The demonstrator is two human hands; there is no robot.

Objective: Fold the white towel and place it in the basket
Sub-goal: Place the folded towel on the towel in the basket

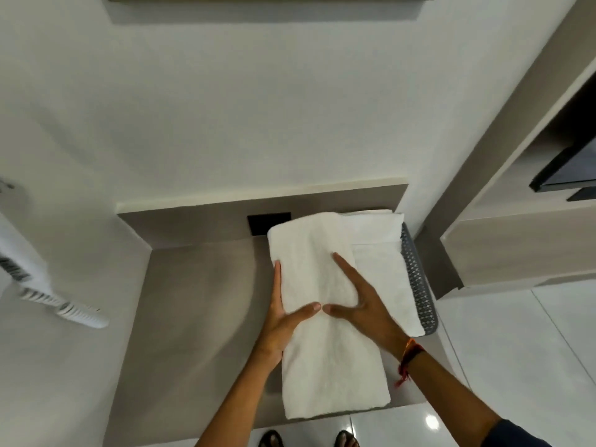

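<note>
A white towel [317,366], folded into a long strip, lies on the beige counter [193,317], its far end lifted and resting over the towels in a dark grey perforated basket [417,285] at the right. My left hand [283,317] lies along the strip's left edge with its thumb on top. My right hand [361,304] presses flat on the towel, fingers spread, thumb tip almost touching the left thumb. Neither hand grips the cloth.
Several other white folded towels [383,253] fill the basket. A black wall plate [267,224] sits behind the counter. A white coiled cord [74,311] hangs at the left. A recessed shelf with a black device [567,175] is at the right. Feet stand on glossy floor tiles below.
</note>
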